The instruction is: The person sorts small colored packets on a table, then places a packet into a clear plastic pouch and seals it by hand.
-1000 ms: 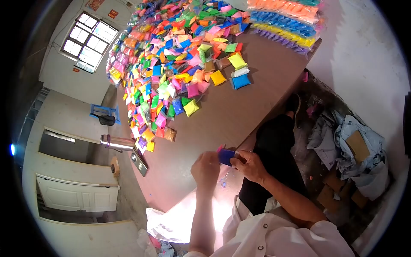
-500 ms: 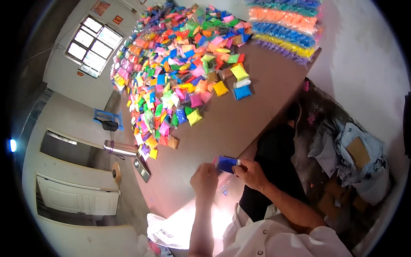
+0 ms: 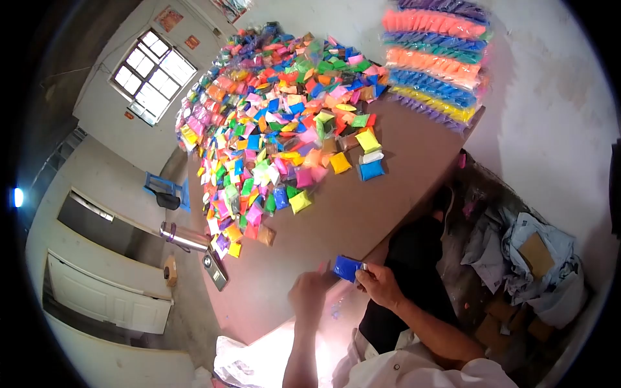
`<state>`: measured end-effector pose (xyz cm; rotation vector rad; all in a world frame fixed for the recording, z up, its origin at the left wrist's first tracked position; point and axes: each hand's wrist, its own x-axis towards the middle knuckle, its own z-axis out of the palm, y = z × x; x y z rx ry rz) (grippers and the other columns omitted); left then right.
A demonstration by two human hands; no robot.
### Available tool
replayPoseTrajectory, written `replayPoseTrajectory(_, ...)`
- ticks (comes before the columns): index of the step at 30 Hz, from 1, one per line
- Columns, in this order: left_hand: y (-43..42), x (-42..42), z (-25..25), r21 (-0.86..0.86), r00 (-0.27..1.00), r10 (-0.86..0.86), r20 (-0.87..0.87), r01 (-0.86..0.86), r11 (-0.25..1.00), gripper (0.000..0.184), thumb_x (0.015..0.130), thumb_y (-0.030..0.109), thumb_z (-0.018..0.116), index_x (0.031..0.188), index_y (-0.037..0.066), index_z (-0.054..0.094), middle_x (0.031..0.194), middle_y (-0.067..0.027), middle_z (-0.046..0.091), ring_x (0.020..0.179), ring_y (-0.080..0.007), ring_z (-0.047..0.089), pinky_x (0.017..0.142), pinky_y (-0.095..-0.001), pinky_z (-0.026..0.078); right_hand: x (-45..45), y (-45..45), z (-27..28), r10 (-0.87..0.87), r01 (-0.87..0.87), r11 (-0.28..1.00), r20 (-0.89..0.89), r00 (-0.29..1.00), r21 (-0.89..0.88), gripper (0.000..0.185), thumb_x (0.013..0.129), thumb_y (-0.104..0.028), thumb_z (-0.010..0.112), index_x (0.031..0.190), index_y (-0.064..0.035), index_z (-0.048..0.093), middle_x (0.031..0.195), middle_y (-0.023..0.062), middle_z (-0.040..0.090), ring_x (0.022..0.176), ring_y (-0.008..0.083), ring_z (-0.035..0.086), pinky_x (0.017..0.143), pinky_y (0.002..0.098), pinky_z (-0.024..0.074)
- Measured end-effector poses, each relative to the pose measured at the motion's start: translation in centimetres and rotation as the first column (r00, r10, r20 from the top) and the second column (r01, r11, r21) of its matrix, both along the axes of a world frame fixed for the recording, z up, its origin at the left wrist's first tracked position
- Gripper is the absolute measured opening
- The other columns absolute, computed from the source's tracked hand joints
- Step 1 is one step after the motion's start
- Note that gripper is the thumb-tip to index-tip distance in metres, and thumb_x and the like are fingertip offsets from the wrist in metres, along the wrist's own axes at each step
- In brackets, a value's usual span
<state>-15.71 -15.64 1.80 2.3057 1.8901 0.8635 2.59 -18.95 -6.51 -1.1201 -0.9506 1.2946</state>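
Note:
Between the thumb and fingers of my right hand is a dark blue packet, gripped at its right end above the near edge of the brown table. Just left of the packet is my left hand, blurred, with a bit of pink at its fingertips; what its fingers hold is too small to tell. Beyond both hands, a large heap of small coloured packets covers the far left part of the table. A light blue packet lies at the heap's right side.
Stacked rows of bagged coloured packets stand at the far right. A steel flask and a phone lie at the left edge. White plastic is at the near left. Grey bags and cardboard are on the floor at right.
The view has tilted upward, so the heap and table appear lower. The blue packet stays in my right hand, its face turned more to view. My left hand remains close beside it.

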Motion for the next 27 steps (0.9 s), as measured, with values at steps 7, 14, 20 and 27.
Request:
replayPoseTrajectory(7, -2.7, 3.2, -1.6, 0.032, 0.976, -0.173, 0.129, 0.170, 0.985, 0.007, 0.094, 0.011, 0.076, 0.089, 0.007, 0.073, 0.081, -0.0150, 0.072, 0.070, -0.0319, 0.071, 0.063, -0.0392, 0.056, -0.4, 0.1, -0.3, -0.006, -0.006, 0.997, -0.169, 0.986, -0.071, 0.032, 0.104, -0.029, 0.061, 0.085, -0.0042, 0.063, 0.076, 0.0032, 0.066, 0.067, 0.0109, 0.063, 0.061, 0.0287, 0.0504)
replayPoseTrajectory(14, -0.4, 0.6, 0.1, 0.014, 0.999, -0.024, -0.043, 0.024, 1.000, 0.008, 0.092, 0.010, 0.077, 0.087, 0.008, 0.071, 0.082, -0.0140, 0.072, 0.070, -0.0346, 0.070, 0.062, -0.0417, 0.056, -0.1, 0.2, 0.2, -0.021, -0.005, 0.995, -0.260, 0.965, -0.101, 0.030, 0.103, -0.028, 0.061, 0.083, -0.0063, 0.062, 0.072, 0.0015, 0.059, 0.066, 0.0097, 0.059, 0.060, 0.0265, 0.0484)
replayPoseTrajectory(20, -2.7, 3.0, -2.1, 0.059, 0.974, -0.201, 0.102, 0.196, 0.979, 0.005, 0.092, 0.009, 0.076, 0.090, 0.008, 0.072, 0.082, -0.0151, 0.072, 0.071, -0.0365, 0.071, 0.064, -0.0428, 0.057, 0.2, 0.2, 1.6, -0.022, -0.021, 0.986, -0.252, 0.967, -0.165, 0.030, 0.103, -0.029, 0.061, 0.083, -0.0065, 0.063, 0.075, 0.0027, 0.062, 0.069, 0.0098, 0.062, 0.062, 0.0267, 0.0512)
replayPoseTrajectory(27, 0.0, -0.4, -0.7, 0.080, 0.985, -0.007, 0.175, -0.007, 0.997, 0.006, 0.093, 0.008, 0.073, 0.088, 0.008, 0.070, 0.081, -0.0146, 0.071, 0.069, -0.0347, 0.071, 0.061, -0.0429, 0.055, 0.4, 0.0, 0.0, -0.024, -0.025, 0.984, -0.271, 0.962, -0.174, 0.028, 0.103, -0.027, 0.060, 0.084, -0.0068, 0.065, 0.077, 0.0049, 0.066, 0.067, 0.0123, 0.062, 0.060, 0.0284, 0.0507)
